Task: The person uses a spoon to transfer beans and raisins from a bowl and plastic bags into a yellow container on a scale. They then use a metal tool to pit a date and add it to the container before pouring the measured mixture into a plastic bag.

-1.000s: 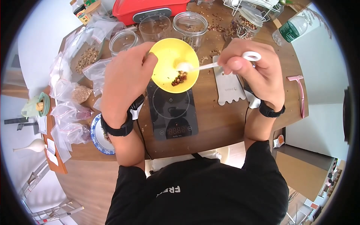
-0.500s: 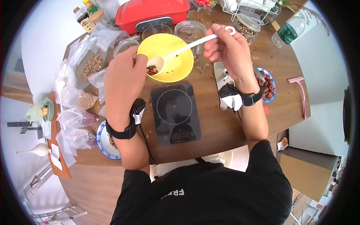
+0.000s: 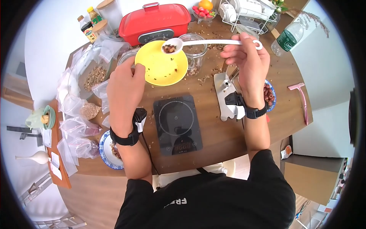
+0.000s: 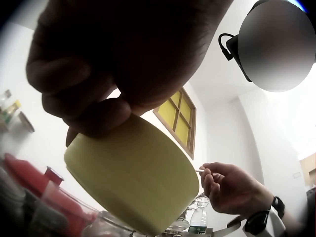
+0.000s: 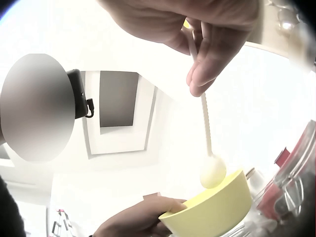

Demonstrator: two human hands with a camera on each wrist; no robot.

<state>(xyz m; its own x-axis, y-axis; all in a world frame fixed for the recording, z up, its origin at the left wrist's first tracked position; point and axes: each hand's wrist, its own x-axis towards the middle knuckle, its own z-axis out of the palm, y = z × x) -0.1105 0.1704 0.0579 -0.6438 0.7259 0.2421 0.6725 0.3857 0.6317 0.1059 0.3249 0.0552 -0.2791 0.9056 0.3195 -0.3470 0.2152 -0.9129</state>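
Note:
My left hand (image 3: 126, 86) grips the near-left rim of a yellow bowl (image 3: 162, 64) and holds it tilted above the table, beyond a black scale (image 3: 177, 124). From below, the left wrist view shows the bowl (image 4: 133, 180) pinched under my fingers. My right hand (image 3: 246, 57) pinches the handle of a long white spoon (image 3: 206, 42). Its scoop carries a few reddish-brown bits over the bowl's far rim, next to a clear open jar (image 3: 194, 47). The right wrist view shows the spoon (image 5: 210, 148) hanging above the bowl (image 5: 217, 210).
A red cooker (image 3: 154, 21) stands at the back. Clear jars, several zip bags (image 3: 78, 126) and a bowl of grains (image 3: 93, 76) crowd the left. A blue plate (image 3: 108, 150) lies under my left forearm, another blue plate (image 3: 270, 95) by my right wrist. A pink tool (image 3: 301, 101) lies far right.
The yellow bowl has come off the scale and moved back and left in my left hand. The spoon scooped the reddish bits out and now sits raised over the bowl's far rim.

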